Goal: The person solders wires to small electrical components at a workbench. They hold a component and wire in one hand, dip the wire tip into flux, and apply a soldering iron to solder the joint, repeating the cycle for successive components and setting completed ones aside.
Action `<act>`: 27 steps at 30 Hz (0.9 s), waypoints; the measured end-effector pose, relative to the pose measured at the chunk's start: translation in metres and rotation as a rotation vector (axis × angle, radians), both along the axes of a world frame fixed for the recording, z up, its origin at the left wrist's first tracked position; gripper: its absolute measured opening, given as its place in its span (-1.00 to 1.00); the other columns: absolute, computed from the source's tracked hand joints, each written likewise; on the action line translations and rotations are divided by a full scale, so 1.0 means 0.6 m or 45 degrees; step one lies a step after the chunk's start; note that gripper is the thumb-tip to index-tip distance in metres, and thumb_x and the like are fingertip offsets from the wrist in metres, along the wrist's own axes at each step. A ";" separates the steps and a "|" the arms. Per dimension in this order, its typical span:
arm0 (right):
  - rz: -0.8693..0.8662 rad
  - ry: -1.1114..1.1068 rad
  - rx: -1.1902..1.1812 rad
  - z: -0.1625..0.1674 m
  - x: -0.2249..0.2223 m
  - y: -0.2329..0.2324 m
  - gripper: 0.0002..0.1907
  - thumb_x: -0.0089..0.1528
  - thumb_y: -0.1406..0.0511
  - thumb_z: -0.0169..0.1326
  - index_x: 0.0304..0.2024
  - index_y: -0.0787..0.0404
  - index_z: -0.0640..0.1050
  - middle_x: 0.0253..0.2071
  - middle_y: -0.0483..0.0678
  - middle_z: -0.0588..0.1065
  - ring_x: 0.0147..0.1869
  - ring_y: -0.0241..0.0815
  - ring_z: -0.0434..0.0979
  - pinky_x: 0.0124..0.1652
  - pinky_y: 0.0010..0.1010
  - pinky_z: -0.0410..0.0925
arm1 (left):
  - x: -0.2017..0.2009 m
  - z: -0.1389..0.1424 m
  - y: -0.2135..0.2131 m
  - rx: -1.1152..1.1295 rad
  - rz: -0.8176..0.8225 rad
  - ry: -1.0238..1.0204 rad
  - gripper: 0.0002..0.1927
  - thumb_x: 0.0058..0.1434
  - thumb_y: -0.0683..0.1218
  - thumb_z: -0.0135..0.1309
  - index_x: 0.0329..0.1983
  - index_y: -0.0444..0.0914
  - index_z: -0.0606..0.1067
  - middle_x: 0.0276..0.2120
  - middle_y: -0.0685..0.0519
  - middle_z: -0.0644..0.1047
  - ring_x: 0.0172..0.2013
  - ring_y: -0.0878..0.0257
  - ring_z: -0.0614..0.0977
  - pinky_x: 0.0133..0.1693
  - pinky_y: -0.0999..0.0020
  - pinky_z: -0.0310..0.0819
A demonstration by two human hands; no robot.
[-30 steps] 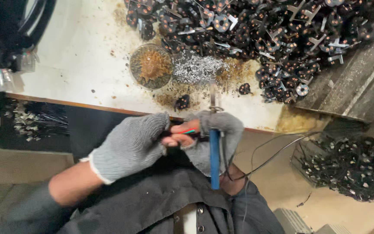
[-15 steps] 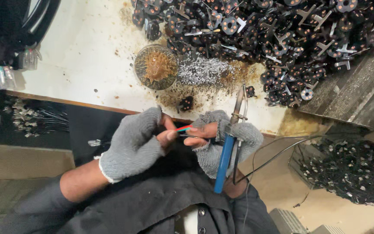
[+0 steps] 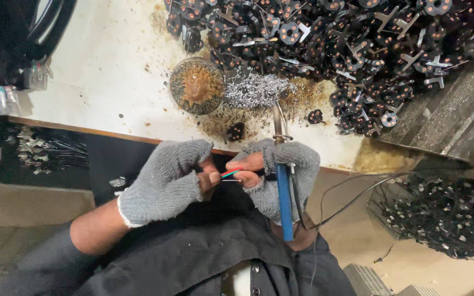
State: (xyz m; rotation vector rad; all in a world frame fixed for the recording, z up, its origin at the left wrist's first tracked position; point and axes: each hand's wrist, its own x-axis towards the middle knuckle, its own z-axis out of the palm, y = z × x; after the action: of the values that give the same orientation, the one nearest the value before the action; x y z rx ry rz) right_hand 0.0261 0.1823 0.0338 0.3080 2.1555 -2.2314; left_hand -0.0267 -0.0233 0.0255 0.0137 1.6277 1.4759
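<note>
At the far left edge hang clear plastic bags [image 3: 7, 98] beside dark cables, and below them a bundle of thin wire ends [image 3: 45, 151] lies in a dark tray. The white, stained worktable [image 3: 100, 71] carries a round metal tin of brown flux [image 3: 196, 85], with a heap of silver metal shavings [image 3: 256, 90] just beside it on the right.

Below the table edge, the left hand [image 3: 165, 181], in a grey knitted fingerless glove, pinches with its bare thumb and fingertip the thin red and green wires [image 3: 230, 173]. These wires run across the small gap between both hands, over the person's dark apron. The right hand [image 3: 281, 175], gloved the same way, pinches the other end of the wires with its bare fingertips, while the rest of its fingers curl round a soldering iron with a blue handle [image 3: 285, 203]. The iron's metal tip points up towards the shavings; its black cord trails off to the right.

Across the upper right of the table spreads a large pile of small black round parts with metal cross-shaped pieces [image 3: 368, 49].
</note>
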 end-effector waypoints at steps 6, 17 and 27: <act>0.008 -0.017 -0.001 -0.006 0.020 0.005 -0.53 0.25 0.44 0.29 0.05 0.20 0.30 -0.24 0.13 0.61 -0.20 -0.08 0.68 -0.13 -0.30 0.57 | -0.003 0.004 0.002 0.042 -0.025 0.524 -0.86 0.16 -0.06 0.16 -0.37 -0.24 0.55 -0.57 0.04 0.58 -0.55 0.27 0.68 -0.44 0.39 0.54; 0.117 -0.087 0.164 -0.006 0.019 0.014 -0.72 0.27 0.40 0.27 -0.12 0.32 0.41 -0.28 0.08 0.57 -0.15 -0.11 0.64 -0.07 -0.35 0.52 | -0.002 -0.009 0.005 -0.160 0.045 1.443 -0.81 0.11 0.00 0.37 -0.38 -0.08 0.55 -0.53 0.09 0.50 -0.53 0.11 0.56 -0.50 0.20 0.33; -0.056 0.102 0.029 -0.042 0.017 -0.004 -0.55 0.23 0.26 0.30 -0.06 0.24 0.30 -0.29 -0.09 0.58 -0.23 -0.24 0.62 -0.13 -0.43 0.50 | -0.009 -0.006 0.002 -0.083 0.010 0.939 -0.73 0.03 -0.04 0.32 -0.53 -0.22 0.44 -0.51 0.00 0.48 -0.46 0.02 0.56 -0.42 0.16 0.38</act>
State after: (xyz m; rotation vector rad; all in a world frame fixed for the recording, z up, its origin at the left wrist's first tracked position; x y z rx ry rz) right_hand 0.0362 0.1802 0.0083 0.2735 2.2370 -2.2818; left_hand -0.0323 -0.0223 0.0221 0.5751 2.2500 1.5124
